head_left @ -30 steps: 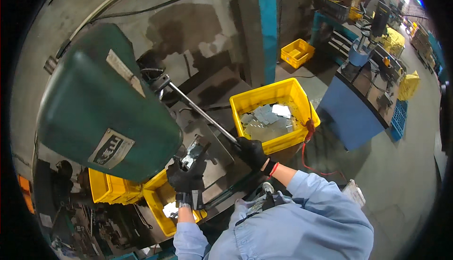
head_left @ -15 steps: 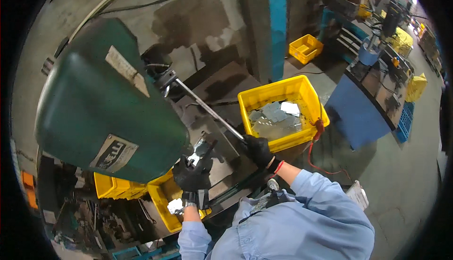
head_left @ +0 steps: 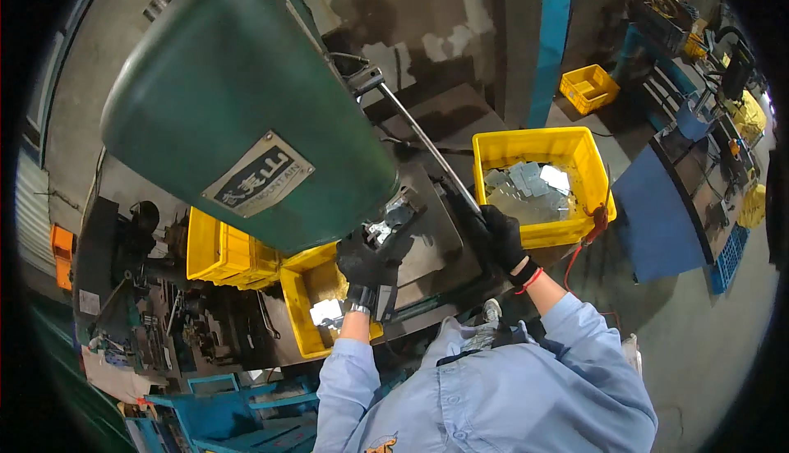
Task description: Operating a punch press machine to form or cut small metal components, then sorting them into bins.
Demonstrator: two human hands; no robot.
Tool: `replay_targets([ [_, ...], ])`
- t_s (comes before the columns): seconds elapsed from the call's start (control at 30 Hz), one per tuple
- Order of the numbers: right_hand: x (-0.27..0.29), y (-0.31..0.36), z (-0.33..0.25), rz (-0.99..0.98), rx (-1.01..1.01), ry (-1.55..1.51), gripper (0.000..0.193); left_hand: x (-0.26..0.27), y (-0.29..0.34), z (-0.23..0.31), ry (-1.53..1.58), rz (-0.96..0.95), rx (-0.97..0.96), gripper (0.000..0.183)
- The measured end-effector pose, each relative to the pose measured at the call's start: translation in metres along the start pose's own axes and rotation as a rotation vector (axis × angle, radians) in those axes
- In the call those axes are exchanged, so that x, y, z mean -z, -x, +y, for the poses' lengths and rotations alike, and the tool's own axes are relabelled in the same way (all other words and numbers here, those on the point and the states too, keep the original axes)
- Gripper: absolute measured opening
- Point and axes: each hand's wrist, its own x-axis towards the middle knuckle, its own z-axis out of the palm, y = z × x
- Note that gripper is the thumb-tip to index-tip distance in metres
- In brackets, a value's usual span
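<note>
Steel-grey lever rod (head_left: 431, 149): our black-gloved right hand (head_left: 501, 235) grips its end. Our black-gloved left hand (head_left: 363, 261) sits at the shiny silver metal piece (head_left: 379, 230) below the rounded green machine head (head_left: 255, 108); its hold we cannot tell. Early lever-pull could pinch fingers.

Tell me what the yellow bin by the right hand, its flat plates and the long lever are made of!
Yellow bin: probably smooth plastic, evenly coloured with a molded-looking rim. Flat plates: likely shiny sheet metal; one glints brightly. Long lever: maybe polished steel, given its silvery gleam.
</note>
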Motion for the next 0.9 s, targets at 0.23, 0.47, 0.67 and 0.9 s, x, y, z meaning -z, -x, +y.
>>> replay_targets([
  [0.23, 0.012, 0.003, -0.035, -0.044, -0.106, 0.024, 0.014, 0.006, -0.002, 0.003, -0.003, 0.002, -0.052, 0.074],
  [0.47, 0.014, 0.004, -0.051, -0.077, -0.105, 0.009, 0.012, 0.018, -0.003, 0.005, 0.061, -0.009, -0.043, 0.078],
  [0.67, 0.018, 0.007, -0.058, -0.057, -0.098, 0.016, 0.017, 0.051, -0.015, 0.028, 0.061, -0.306, 0.104, 0.107],
  [0.9, 0.021, 0.005, -0.097, -0.101, -0.14, 0.065, 0.009, 0.044, -0.008, 0.021, -0.047, -0.155, -0.026, 0.078],
])
